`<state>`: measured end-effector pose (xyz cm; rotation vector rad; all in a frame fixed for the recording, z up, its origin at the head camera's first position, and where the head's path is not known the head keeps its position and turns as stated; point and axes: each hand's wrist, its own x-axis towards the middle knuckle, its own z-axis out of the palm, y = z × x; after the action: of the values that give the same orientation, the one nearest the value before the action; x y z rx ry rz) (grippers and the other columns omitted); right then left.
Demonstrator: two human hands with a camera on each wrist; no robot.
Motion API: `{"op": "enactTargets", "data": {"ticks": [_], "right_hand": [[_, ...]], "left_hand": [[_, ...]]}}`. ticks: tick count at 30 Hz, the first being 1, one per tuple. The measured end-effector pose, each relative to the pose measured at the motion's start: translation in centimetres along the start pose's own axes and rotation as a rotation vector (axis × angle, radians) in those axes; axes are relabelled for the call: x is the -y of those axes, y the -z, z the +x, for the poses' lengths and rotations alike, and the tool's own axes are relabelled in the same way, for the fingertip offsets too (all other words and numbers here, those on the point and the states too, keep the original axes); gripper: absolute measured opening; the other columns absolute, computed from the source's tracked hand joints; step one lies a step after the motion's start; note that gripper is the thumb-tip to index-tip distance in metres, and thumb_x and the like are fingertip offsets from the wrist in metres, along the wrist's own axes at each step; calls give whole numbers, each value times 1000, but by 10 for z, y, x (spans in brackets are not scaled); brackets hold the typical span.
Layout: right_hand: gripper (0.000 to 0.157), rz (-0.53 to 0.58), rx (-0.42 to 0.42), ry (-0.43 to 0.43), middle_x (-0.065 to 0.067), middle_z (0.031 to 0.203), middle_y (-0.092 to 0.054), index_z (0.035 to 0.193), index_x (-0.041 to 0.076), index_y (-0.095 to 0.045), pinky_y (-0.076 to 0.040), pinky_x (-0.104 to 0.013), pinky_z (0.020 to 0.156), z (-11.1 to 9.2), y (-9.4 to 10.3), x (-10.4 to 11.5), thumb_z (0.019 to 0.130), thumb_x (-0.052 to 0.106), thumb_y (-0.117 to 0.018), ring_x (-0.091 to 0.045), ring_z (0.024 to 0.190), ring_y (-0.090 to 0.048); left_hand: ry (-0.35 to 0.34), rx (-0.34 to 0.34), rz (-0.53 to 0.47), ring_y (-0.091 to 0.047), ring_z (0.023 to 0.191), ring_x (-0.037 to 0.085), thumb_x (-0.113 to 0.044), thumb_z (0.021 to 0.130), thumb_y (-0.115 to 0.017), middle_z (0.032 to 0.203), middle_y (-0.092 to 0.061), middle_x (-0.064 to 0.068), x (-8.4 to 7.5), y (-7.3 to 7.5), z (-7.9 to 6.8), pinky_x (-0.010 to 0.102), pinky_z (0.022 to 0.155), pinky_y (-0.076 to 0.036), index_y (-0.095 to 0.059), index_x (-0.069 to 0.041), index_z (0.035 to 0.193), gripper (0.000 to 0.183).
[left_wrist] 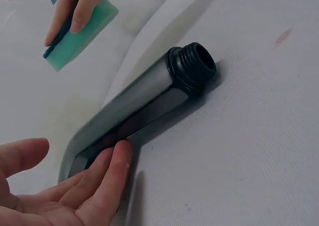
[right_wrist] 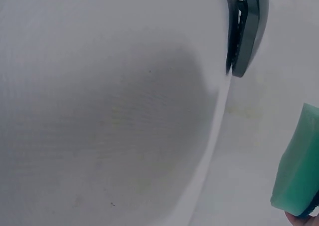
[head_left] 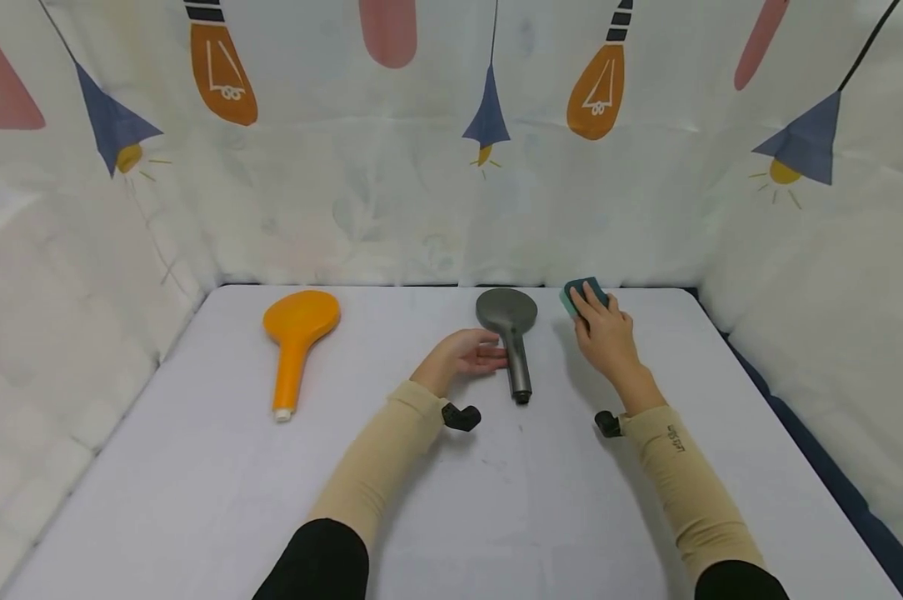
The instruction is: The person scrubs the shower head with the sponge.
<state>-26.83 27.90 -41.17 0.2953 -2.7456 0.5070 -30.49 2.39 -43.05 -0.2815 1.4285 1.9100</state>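
Observation:
A dark grey shower head (head_left: 517,358) lies on the white table, its round head toward the back and its threaded handle end toward the front. Beside its handle is my left hand (head_left: 476,357), palm turned toward it. In the left wrist view the fingers (left_wrist: 107,178) reach the handle's underside, with the thumb apart from it. My right hand (head_left: 607,337) pinches a green sponge (left_wrist: 82,36) with a dark scouring side, held above the table to the right of the shower head. Only a fingertip of that hand shows in the right wrist view, below the sponge (right_wrist: 296,166).
An orange shower head (head_left: 294,350) lies on the left part of the white table (head_left: 197,500). Pale curtains (head_left: 406,200) printed with lamps and bulbs hang behind the table and along both sides. Small black wrist cameras stick out from both sleeves.

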Motion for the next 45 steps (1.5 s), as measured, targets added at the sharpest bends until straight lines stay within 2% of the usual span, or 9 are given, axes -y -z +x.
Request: {"op": "enactTargets", "data": {"ticks": [5,9,13,16,19,22,27,38,45], "right_hand": [[51,-14,1,-17,-18,161,-33,155,6,-43,-29,-72,105,0,-4,-2,106,15,-50,-55,142,-28],[51,-38,-38,-23,-17,161,-34,156,7,-43,-31,-71,102,0,-4,-4,106,16,-47,-55,141,-30],[52,-72,-78,-34,-17,161,-35,156,8,-43,-32,-70,99,1,-2,-7,105,18,-44,-55,140,-31],[52,-94,-86,-53,-18,163,-31,157,8,-41,-31,-72,98,2,1,-10,106,18,-42,-56,143,-26],[52,-110,-89,-67,-18,165,-28,158,7,-39,-29,-73,98,1,3,-13,107,16,-41,-56,145,-22],[52,-126,-88,-65,-17,165,-27,158,6,-38,-28,-74,99,0,4,-15,107,16,-42,-56,144,-22],[52,-133,-88,-45,-16,164,-31,158,6,-38,-28,-74,98,-2,5,-18,107,17,-42,-55,144,-25],[51,-115,-79,-19,-20,161,-34,155,3,-41,-28,-75,98,-6,5,-22,106,14,-43,-54,144,-25],[51,-96,-72,-13,-20,162,-33,156,3,-40,-27,-76,98,-7,4,-20,106,14,-44,-53,144,-25]], "left_hand": [[-9,-20,64,-47,139,37,-12,106,-49,150,-49,24,1,3,0,41,111,-41,-44,2,147,43],[-32,-33,55,-46,140,39,-10,104,-54,151,-47,24,0,6,-3,48,115,-35,-51,0,133,31],[-59,-14,70,-54,127,33,-6,102,-56,127,-59,18,-1,11,-4,50,114,-36,-56,-1,117,16],[-80,17,106,-55,117,30,-1,102,-55,117,-59,14,0,14,-5,51,113,-38,-56,3,127,26],[-88,40,130,-53,127,32,2,102,-54,137,-55,20,0,16,-8,51,113,-37,-42,5,150,50],[-80,53,123,-43,139,35,5,102,-53,152,-43,24,0,19,-11,49,116,-34,-31,5,157,59],[-79,70,104,-37,145,35,8,103,-48,157,-36,26,1,25,-13,44,118,-30,-22,3,160,63],[-96,133,63,-44,138,30,9,105,-39,158,-39,20,4,45,-23,45,114,-35,-18,-2,163,62],[-172,146,155,-44,141,39,8,106,-37,156,-40,25,0,63,-34,42,103,-45,-16,-3,163,62]]}}
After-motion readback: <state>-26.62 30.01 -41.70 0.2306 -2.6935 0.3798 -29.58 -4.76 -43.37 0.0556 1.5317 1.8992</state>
